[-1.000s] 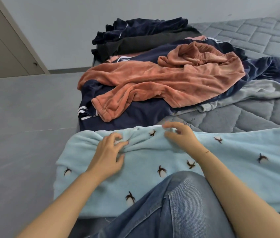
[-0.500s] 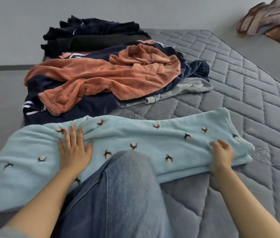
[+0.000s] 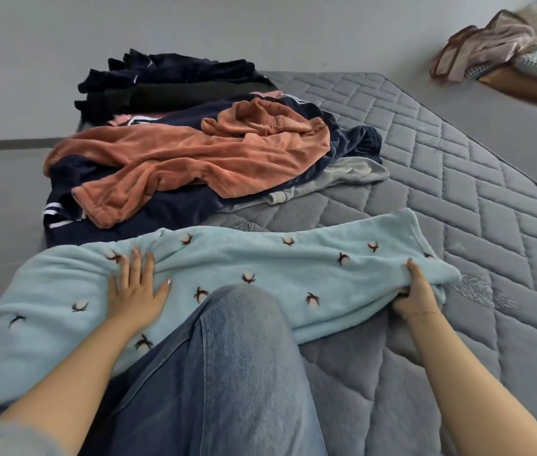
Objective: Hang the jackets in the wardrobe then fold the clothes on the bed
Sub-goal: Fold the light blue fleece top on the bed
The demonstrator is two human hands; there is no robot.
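At nine o'clock the pale blue fleece garment with small dark sprig prints [image 3: 260,274] droops over the bed's left edge. On it lies the left hand [image 3: 135,291], fingers straight and spread, pressing the cloth flat against the grey quilted mattress [image 3: 458,192]. At six o'clock a knee in blue denim jeans [image 3: 227,357] sits on the garment's near edge. Beyond, at twelve o'clock, waits the heap of unfolded clothes: a rust-orange velvety top [image 3: 194,166] over navy striped pieces [image 3: 129,218]. At three o'clock the right hand [image 3: 417,296] grips the garment's right end, fingers curled under it, thumb on top.

The fold looks barely begun. If that end is carried leftwards, the knee may pin the cloth and bunch it; the overhanging left part could drag the garment floorwards should the pressing hand lift.
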